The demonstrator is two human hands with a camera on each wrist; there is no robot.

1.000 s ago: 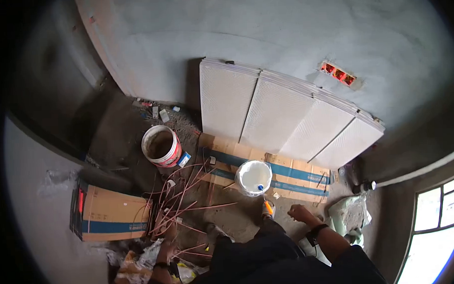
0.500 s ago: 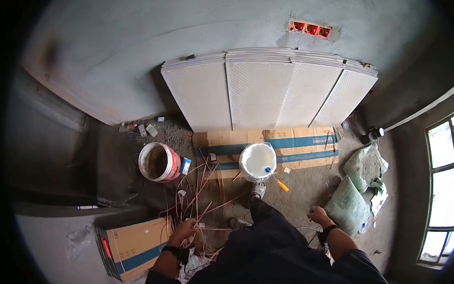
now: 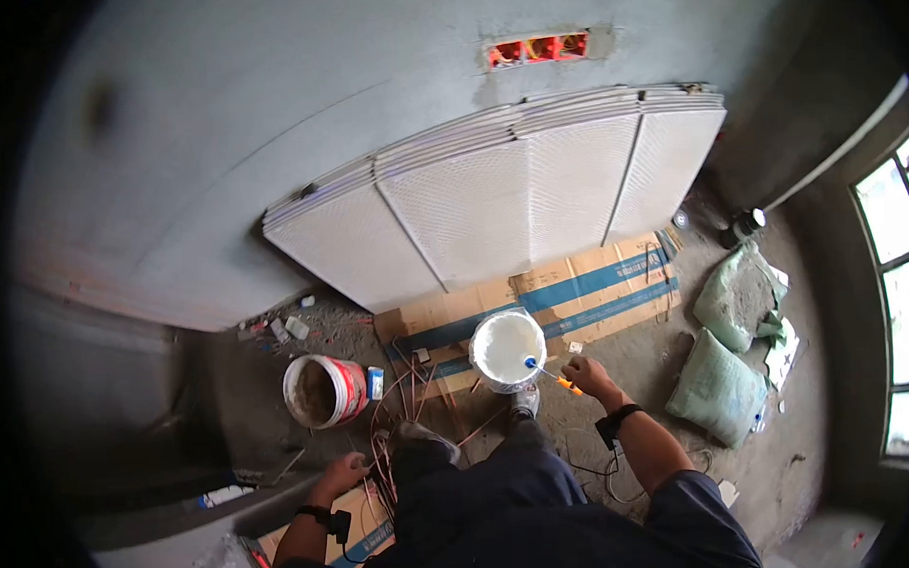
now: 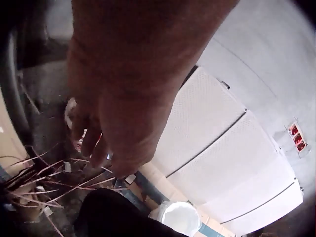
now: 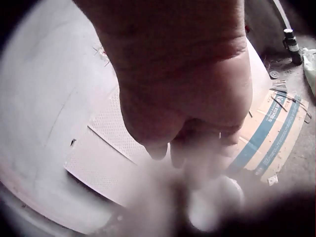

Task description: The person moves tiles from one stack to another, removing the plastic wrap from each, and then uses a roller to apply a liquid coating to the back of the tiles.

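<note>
Standing over a white bucket [image 3: 502, 386] set on the floor, one foot just beside it, a worker in dark clothes brings bare fingers to a paint roller [image 3: 566, 383]. Its blue head [image 3: 529, 362] lies inside the bucket, near the rim on the worker's right, and its thin metal frame crosses that rim, leaving the orange handle [image 3: 570, 386] outside.

The tool looks light and fairly stiff, plastic and wire that should not break easily, with a softer head likely to be wet and heavier from the pale contents. The handle is the sensible place to take hold; a wet smear could make it slippery, and a hard tug sideways might drag at the bucket's edge.

The right hand [image 3: 595, 380] is at the handle's outer end, fingers bent over it, with the bucket beyond to its left. Whether the fingers have closed on the handle or merely touch it cannot be told: the hand covers that end, and the right wrist view is blurred there.

The left hand [image 3: 343, 475] hangs well apart from the roller, fingers loosely curled, with nothing evident in its grasp. A red-and-white bucket [image 3: 351, 391] lies ahead of it, and pale panels [image 3: 467, 218] lean against the wall.
</note>
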